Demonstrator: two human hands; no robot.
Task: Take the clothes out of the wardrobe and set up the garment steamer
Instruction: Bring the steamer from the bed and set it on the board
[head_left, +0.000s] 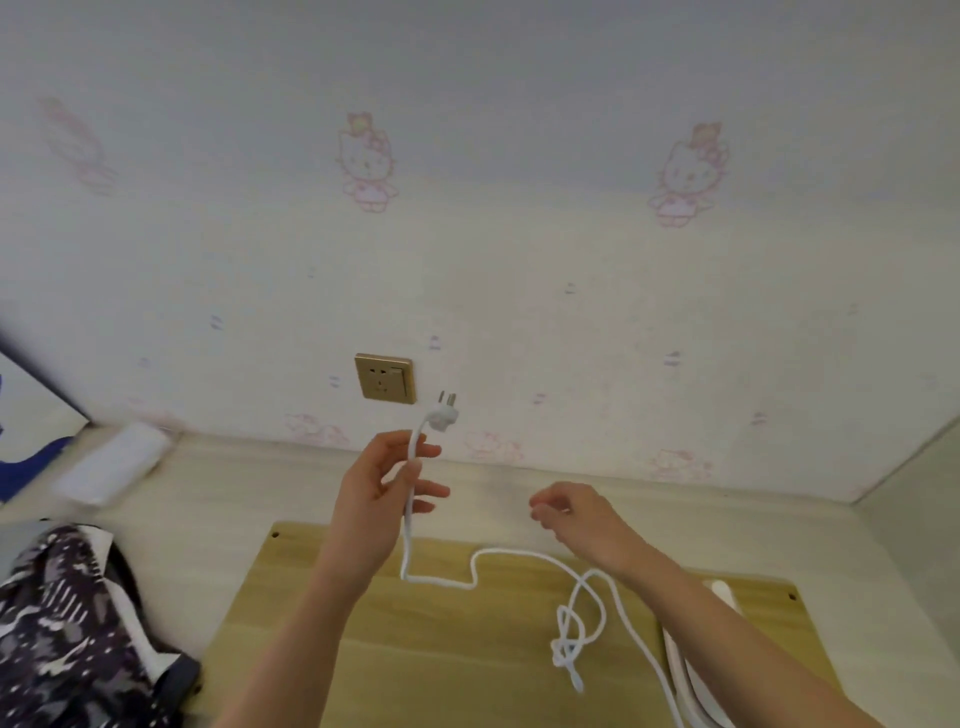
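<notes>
My left hand pinches a white power cord just below its white plug, whose prongs point up toward the gold wall socket. The plug is a little right of and below the socket, apart from it. The cord runs down over the wooden board, loops into a tangle and leads to the white garment steamer at the lower right, partly hidden by my right forearm. My right hand hovers above the cord with loosely curled fingers, holding nothing.
A dark patterned garment lies at the lower left. A white oblong object rests on the pale ledge by the wall. Blue fabric shows at the far left edge. Cartoon-cat wallpaper covers the wall.
</notes>
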